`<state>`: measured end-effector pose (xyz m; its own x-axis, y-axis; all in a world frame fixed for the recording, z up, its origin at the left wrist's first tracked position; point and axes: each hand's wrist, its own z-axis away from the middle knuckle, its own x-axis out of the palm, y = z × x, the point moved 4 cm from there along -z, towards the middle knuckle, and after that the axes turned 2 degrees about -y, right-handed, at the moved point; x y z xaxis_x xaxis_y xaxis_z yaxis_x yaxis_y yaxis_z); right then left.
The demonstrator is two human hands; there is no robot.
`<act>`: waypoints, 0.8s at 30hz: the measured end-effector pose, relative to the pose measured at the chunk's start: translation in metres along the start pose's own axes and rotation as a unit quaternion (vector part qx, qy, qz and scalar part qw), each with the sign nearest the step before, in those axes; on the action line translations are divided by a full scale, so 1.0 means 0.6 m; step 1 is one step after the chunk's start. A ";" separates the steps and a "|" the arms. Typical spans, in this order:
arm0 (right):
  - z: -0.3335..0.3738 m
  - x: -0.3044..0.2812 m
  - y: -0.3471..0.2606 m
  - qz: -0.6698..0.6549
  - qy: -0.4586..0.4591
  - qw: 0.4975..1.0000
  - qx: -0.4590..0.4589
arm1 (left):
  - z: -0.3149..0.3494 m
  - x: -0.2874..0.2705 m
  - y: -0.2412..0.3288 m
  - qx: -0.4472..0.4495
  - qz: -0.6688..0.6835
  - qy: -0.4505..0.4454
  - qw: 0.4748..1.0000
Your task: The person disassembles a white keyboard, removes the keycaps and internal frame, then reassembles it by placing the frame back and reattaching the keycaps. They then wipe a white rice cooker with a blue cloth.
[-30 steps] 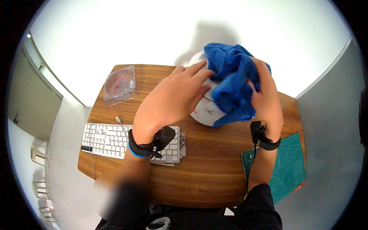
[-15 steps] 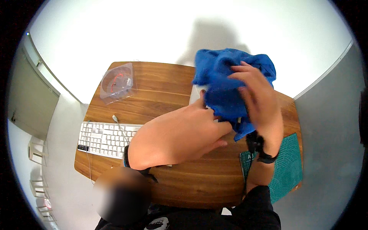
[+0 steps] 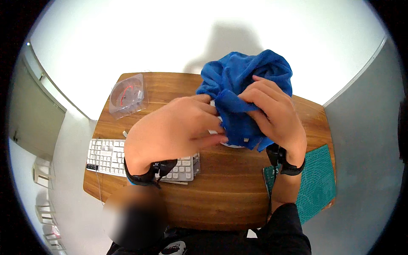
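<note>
A blue cloth (image 3: 250, 70) lies bunched over a white object (image 3: 233, 146); only slivers of that object show at its left side and lower edge, so its kind stays hidden. My right hand (image 3: 274, 110) grips a fold of the cloth, thumb below and fingers above. My left hand (image 3: 174, 125) reaches in from the left, its fingers stretched and apart at the cloth's left edge. The tip of its index finger is hidden by the cloth. Both wrists carry black straps.
A white keyboard (image 3: 111, 155) with a cable lies at the left of the wooden table (image 3: 221, 191), partly under my left forearm. Behind it stands a clear plastic tray (image 3: 128, 97) with a red wire. A green cutting mat (image 3: 316, 182) lies at the right. A white wall rises behind.
My left hand has drawn back leftward from the cloth's lower front. My right hand has closed on a fold, and the cloth has shifted left, with its front flap folded differently.
</note>
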<state>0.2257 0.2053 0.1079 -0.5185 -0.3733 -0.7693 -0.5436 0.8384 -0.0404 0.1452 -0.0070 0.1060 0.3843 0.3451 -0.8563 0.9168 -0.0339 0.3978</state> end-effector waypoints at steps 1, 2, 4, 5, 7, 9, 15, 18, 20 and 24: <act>0.003 -0.003 -0.001 -0.004 0.022 1.000 0.018 | -0.004 -0.006 -0.003 -0.003 -0.009 0.009 1.000; 0.007 -0.007 -0.002 -0.008 0.043 0.998 0.036 | -0.008 -0.010 -0.005 -0.007 -0.017 0.018 1.000; 0.014 -0.033 -0.005 -0.040 -0.001 0.988 0.151 | -0.015 -0.002 -0.011 0.029 -0.014 0.093 0.995; 0.020 -0.044 -0.001 -0.058 -0.024 0.976 0.208 | -0.017 0.002 -0.013 0.046 -0.013 0.130 0.990; 0.036 -0.069 0.011 -0.039 0.032 0.976 0.212 | -0.023 0.011 -0.014 0.049 0.009 0.138 0.989; 0.060 -0.101 0.025 -0.013 0.076 0.957 0.281 | -0.035 0.021 -0.013 0.064 0.009 0.140 0.988; 0.129 -0.165 0.110 0.068 0.176 0.924 0.334 | -0.062 0.072 -0.014 0.048 -0.066 0.129 0.988; 0.159 -0.183 0.137 0.106 0.146 0.914 0.364 | -0.073 0.088 -0.016 0.034 -0.111 0.121 0.986; 0.174 -0.189 0.150 0.108 0.130 0.910 0.377 | -0.074 0.093 -0.011 0.018 -0.128 0.122 0.984; 0.194 -0.202 0.159 0.138 0.118 0.891 0.417 | -0.078 0.086 -0.008 0.007 -0.097 0.134 0.986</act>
<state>0.3132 0.3766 0.1231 -0.7344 -0.0983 -0.6715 0.2536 0.8780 -0.4059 0.1555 0.0546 0.0752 0.1606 0.5823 -0.7970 0.9723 0.0457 0.2294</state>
